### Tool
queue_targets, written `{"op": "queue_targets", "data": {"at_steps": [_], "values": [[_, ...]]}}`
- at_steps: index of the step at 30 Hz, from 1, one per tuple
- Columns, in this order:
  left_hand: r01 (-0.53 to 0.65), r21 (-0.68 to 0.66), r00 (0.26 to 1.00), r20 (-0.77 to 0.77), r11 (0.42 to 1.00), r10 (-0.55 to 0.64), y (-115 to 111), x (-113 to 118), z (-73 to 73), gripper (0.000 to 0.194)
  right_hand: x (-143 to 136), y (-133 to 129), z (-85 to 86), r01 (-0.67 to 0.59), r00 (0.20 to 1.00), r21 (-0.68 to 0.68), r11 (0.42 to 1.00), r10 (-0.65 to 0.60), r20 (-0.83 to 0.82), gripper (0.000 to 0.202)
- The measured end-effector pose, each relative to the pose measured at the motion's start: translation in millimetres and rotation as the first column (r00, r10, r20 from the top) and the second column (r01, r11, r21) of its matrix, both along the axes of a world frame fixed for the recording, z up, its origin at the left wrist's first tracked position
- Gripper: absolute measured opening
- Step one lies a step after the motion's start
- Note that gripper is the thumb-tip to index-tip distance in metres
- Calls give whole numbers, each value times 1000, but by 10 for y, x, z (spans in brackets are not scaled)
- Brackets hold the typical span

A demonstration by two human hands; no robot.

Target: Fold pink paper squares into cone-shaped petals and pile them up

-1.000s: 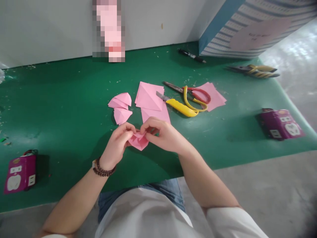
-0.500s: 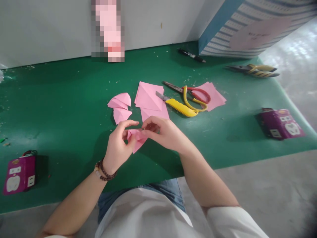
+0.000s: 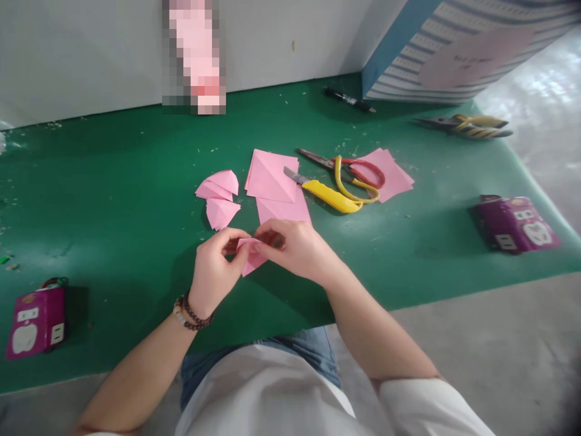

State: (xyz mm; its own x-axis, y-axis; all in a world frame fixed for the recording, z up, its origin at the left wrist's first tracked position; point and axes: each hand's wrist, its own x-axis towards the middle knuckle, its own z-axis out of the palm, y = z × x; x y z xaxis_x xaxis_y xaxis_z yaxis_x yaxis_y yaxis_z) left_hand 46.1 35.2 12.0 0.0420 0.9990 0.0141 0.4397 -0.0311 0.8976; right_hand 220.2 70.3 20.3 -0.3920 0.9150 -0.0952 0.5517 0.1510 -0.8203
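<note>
Between my two hands is a small folded piece of pink paper [image 3: 252, 260], held above the green table near its front edge. My left hand [image 3: 215, 260] pinches its left side between thumb and fingers. On the other side, my right hand [image 3: 293, 247] grips the paper's upper right edge with closed fingertips. Just beyond lie creased pink squares [image 3: 272, 175], partly overlapping. Folded pink petal-like pieces [image 3: 220, 197] rest to their left. A yellow utility knife [image 3: 333, 197] has its blade on the squares.
Red-and-yellow-handled scissors [image 3: 338, 166] lie against more pink sheets [image 3: 390, 172]. Farther back are a black pen [image 3: 349, 100], pliers [image 3: 467, 125] and a striped box [image 3: 422, 66]. Purple boxes stand at right [image 3: 517, 224] and left [image 3: 39, 321] on the green table [image 3: 113, 200].
Both hands have shifted slightly, with the left fingers closing nearer to the right ones. The pink paper has turned a little, and less of it shows.
</note>
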Motion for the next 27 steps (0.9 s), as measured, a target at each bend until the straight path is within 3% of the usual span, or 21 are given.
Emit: {"op": "queue_targets", "data": {"at_steps": [6,14,20,27], "values": [[-3,-26,1000,24,1000,4,-5,8,6,8,7,2,-37,-9,998,11,1000,8,67,9],[-46,76,997,-59,996,51,0,-20,-19,10,0,3,-43,11,1000,0,1000,-11,29,10],[20,-111,994,108,994,-8,-2,6,-49,12,25,6,-42,17,999,3,1000,-17,27,15],[17,-156,997,73,988,-6,23,7,-106,14,-31,-34,-25,-15,999,38,999,13,49,17]]}}
